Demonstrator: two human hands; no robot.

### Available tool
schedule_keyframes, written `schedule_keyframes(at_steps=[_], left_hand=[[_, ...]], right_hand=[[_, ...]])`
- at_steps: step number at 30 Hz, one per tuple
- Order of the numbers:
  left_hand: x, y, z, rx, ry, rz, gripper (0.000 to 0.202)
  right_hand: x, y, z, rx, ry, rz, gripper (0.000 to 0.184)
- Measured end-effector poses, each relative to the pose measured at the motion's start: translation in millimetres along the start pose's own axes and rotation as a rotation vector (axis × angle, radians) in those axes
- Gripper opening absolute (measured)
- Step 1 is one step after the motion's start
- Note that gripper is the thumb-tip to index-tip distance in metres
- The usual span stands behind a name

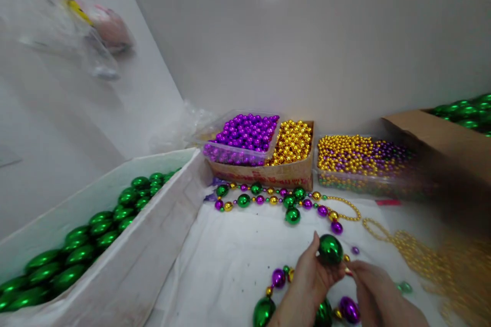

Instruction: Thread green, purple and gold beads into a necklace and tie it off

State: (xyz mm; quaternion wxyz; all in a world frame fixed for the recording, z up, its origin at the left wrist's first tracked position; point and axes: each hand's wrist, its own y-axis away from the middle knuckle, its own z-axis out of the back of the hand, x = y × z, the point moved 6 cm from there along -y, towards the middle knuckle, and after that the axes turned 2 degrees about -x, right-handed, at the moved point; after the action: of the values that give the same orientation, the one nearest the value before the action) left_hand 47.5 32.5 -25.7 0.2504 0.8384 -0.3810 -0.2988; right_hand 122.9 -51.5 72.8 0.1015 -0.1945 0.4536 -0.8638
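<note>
My left hand grips a large shiny green bead between thumb and fingers, low in the middle of the view. My right hand is pinched close beside that bead, on its right; what its fingertips hold is too small to make out. Under both hands lies a string of green, purple and gold beads on the white cloth. A second strung length of mixed beads lies farther back on the cloth.
A white box of large green beads stands at the left. At the back stand trays of purple beads, gold beads and small mixed beads. Fine gold bead strands lie right; a cardboard box is beyond.
</note>
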Motion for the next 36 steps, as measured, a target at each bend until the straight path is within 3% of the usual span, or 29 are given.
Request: schedule_keyframes(at_steps=[7, 15, 36], left_hand=[[-3, 3, -11.1, 0.037, -0.158, -0.031, 0.047], [-2, 11, -14.7, 0.042, -0.277, -0.093, 0.045], [-9, 14, -13.5, -0.009, -0.314, -0.116, 0.049]], right_hand=[[11, -25, 30, 0.031, -0.081, -0.149, 0.013], [24, -36, 55, -0.026, -0.091, -0.123, 0.01], [38, -53, 72, 0.062, 0.04, -0.109, 0.017]])
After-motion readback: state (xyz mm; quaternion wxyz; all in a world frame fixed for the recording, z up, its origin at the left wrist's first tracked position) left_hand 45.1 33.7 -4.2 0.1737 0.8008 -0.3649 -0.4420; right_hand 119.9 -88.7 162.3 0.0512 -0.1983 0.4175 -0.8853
